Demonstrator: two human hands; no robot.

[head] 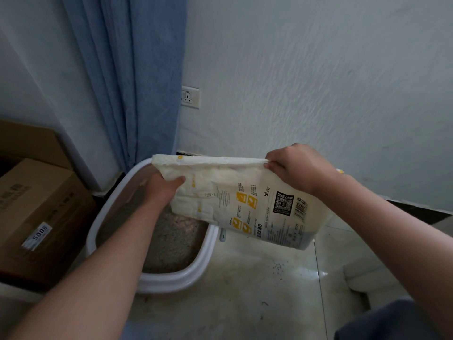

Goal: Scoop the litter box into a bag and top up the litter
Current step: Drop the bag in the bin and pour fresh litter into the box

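A white litter bag [235, 195] with yellow icons, a QR code and a barcode hangs tilted in the air over the right part of the litter box. My left hand [163, 186] grips the bag's left side, thumb on the printed face. My right hand [297, 168] pinches the sealed seam at its upper right corner. The white-rimmed litter box [169, 280] stands on the floor in the corner below, with grey granular litter [171, 244] inside. Part of the box is hidden behind the bag and my left arm.
Brown cardboard boxes [36, 204] stand left of the litter box. A blue curtain [137, 77] hangs behind it beside a wall socket [190, 97]. A few litter grains [278, 267] lie scattered on the pale tiled floor. A small grey handle [223, 235] shows at the box's right side.
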